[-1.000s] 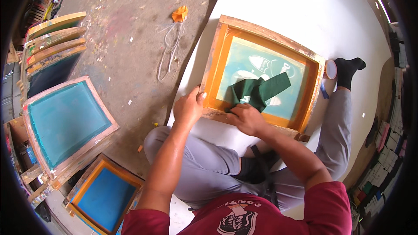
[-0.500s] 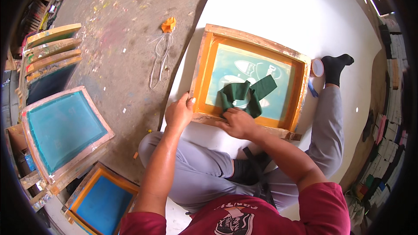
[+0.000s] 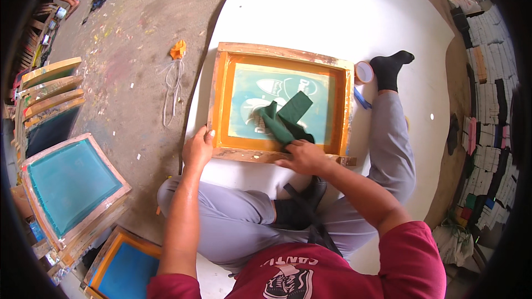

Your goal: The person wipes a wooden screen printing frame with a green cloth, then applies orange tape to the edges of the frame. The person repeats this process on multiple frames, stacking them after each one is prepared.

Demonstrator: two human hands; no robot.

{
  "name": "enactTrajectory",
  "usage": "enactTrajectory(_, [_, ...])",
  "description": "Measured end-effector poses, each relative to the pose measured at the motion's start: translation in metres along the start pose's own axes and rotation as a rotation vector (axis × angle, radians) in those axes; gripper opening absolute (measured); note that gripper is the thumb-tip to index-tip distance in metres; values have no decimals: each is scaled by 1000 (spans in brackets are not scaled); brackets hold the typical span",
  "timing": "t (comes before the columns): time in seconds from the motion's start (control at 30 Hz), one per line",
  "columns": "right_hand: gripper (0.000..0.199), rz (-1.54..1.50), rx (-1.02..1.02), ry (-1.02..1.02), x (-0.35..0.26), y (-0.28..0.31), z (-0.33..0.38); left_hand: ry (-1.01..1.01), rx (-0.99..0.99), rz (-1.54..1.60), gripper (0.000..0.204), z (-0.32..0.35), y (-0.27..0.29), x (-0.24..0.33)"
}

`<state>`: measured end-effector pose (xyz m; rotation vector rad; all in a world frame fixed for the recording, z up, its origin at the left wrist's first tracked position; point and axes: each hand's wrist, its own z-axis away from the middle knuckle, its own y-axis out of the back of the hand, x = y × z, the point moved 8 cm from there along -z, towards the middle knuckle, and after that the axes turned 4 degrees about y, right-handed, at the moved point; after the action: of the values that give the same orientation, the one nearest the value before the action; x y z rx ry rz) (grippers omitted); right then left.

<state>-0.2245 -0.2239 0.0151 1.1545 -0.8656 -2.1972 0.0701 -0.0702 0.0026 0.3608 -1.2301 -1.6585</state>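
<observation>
A wooden screen-printing frame (image 3: pixel 285 51) lies flat in front of me, its pale teal mesh (image 3: pixel 244 86) bearing white printed shapes and orange tape inside the wood. My left hand (image 3: pixel 198 148) grips the frame's near left corner, thumb on the rim. At the near edge, right of the middle, my right hand (image 3: pixel 305 156) is closed on the end of a dark green cloth (image 3: pixel 293 112). The cloth lies bunched and folded over the mesh, hiding part of the design. Some fingertips of the right hand are hidden under it.
The frame rests on a white sheet (image 3: pixel 277 0). Beyond its right side are a tape roll (image 3: pixel 363 72), a blue strip (image 3: pixel 362 98) and my socked foot (image 3: pixel 390 69). More screens (image 3: pixel 77 182) stand at left; an orange scrap with string (image 3: pixel 178 50) lies on the floor.
The whole view has shifted, putting things further left. The cloth's loop has collapsed into a bunched fold under my right hand. My left hand keeps its hold on the frame corner.
</observation>
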Motion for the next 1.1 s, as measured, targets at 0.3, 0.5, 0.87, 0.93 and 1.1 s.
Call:
enactTrajectory(0.3, [35, 477, -25, 164, 88, -8, 58, -43, 16, 0, 45, -3, 3, 7])
enactTrajectory(0.5, [22, -3, -49, -133, 72, 0, 5, -50, 31, 11, 42, -4, -1, -1])
enactTrajectory(0.87, [21, -41, -43, 63, -62, -46, -142, -28, -35, 5, 47, 2, 7, 12])
enactTrajectory(0.93, [20, -64, -28, 84, -97, -43, -162, -72, 27, 20, 45, -1, 1, 6])
enactTrajectory(1.1, [21, -182, -54, 62, -118, -31, -169, -50, 5, 30, 45, -5, -5, 0])
